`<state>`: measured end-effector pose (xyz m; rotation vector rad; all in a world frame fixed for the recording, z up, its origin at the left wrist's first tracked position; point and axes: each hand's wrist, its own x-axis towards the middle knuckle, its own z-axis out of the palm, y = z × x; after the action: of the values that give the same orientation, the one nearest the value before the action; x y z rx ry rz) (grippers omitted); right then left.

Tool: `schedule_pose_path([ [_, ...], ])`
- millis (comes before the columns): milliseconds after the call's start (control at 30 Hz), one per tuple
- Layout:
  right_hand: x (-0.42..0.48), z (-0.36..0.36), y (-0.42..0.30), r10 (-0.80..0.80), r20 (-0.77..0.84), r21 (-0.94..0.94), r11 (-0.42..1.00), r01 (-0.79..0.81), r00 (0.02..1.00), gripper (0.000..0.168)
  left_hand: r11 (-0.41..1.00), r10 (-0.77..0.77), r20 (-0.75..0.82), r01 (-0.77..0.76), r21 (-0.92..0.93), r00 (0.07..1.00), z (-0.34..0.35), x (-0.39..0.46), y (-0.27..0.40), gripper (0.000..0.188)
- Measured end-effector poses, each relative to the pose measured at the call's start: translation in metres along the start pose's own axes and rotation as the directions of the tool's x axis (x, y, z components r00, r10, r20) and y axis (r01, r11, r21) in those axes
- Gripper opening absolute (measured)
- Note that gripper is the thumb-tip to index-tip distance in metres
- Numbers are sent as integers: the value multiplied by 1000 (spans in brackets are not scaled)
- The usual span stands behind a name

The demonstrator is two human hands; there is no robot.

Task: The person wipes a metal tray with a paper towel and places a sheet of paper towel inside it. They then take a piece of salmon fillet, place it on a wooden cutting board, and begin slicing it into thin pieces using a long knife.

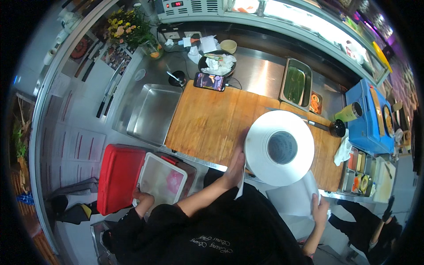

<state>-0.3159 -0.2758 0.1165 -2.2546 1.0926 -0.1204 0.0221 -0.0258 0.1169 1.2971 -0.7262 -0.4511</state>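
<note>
A large roll of white paper or film (251, 152) stands with its hollow core facing up, over the front part of a wooden cutting board (205, 122). My left hand (237, 164) presses against the roll's left side, its fingers partly hidden behind it. From the roll's lower side a loose translucent sheet (290, 200) hangs down in front of the board. My right hand (319, 210) grips the right edge of that sheet, with the material bunched in its fingers. Behind the roll lies a long utensil with a dark handle (318, 125).
A phone (209, 81) lies at the board's back edge. Steel trays (155, 112) flank it; another holds green leaves (295, 84). A co-worker's hand (144, 198) is beside an open red cooler (121, 179) at left. Another person (371, 225) is at lower right, near ingredient containers (359, 172).
</note>
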Motion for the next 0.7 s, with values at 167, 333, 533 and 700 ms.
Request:
schedule_pose_path([
  [167,29,-19,-50,-160,-78,-132,980,149,984,33,980,65,59,-75,184,996,-8,-11,41,81],
  [333,45,-22,-81,-112,-61,-113,988,105,992,33,192,88,684,-686,702,724,-32,39,117,92],
  [533,60,-32,-78,-135,-145,-120,986,118,980,34,254,115,829,-823,508,547,6,61,107,91],
  [700,68,-115,-69,-248,-406,-97,969,229,880,30,382,134,798,-774,505,588,12,56,85,92],
])
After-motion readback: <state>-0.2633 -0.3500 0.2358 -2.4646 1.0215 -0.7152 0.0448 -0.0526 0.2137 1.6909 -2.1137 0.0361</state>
